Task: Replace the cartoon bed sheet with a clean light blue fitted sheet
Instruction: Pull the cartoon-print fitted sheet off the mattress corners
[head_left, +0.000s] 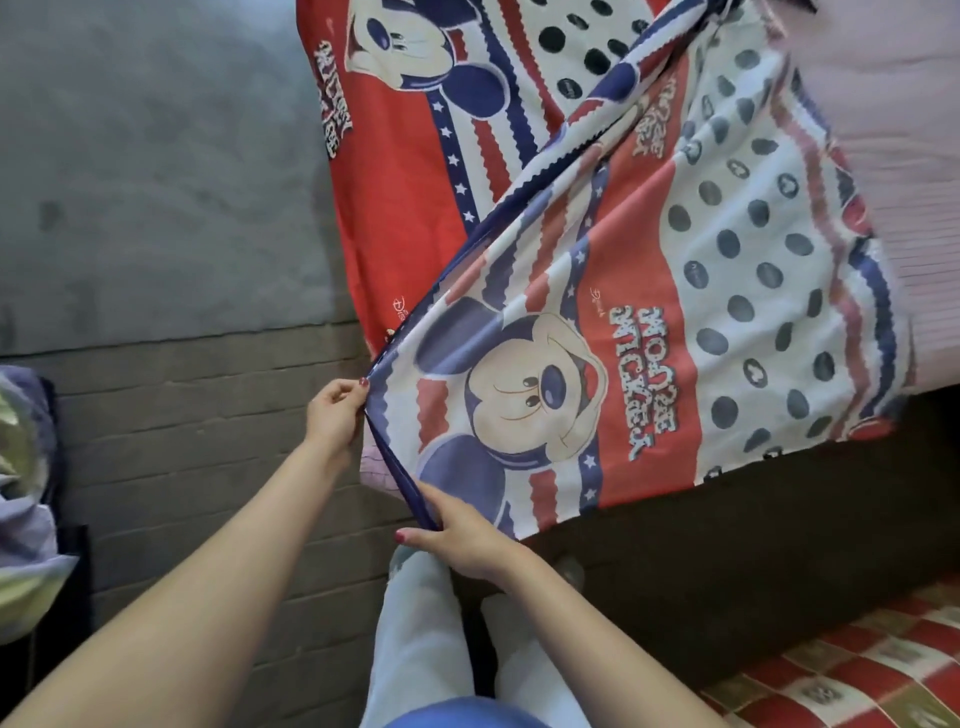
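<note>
The cartoon bed sheet (649, 291), red, white and blue with a mouse figure and dark dots, is lifted off the bed and folded over itself, its paler underside facing me. My left hand (335, 410) pinches the sheet's corner at its dark blue hem. My right hand (462, 535) grips the same hem lower down. The pale pink striped mattress (914, 171) lies bare at the upper right. No light blue fitted sheet can be made out.
A grey wall (156, 171) with brickwork below stands on the left. Bundled pale cloth (26, 493) sits at the left edge. A red checked cloth (852, 670) lies at the lower right. The dark bed frame side (753, 561) runs beneath the mattress. My legs stand below.
</note>
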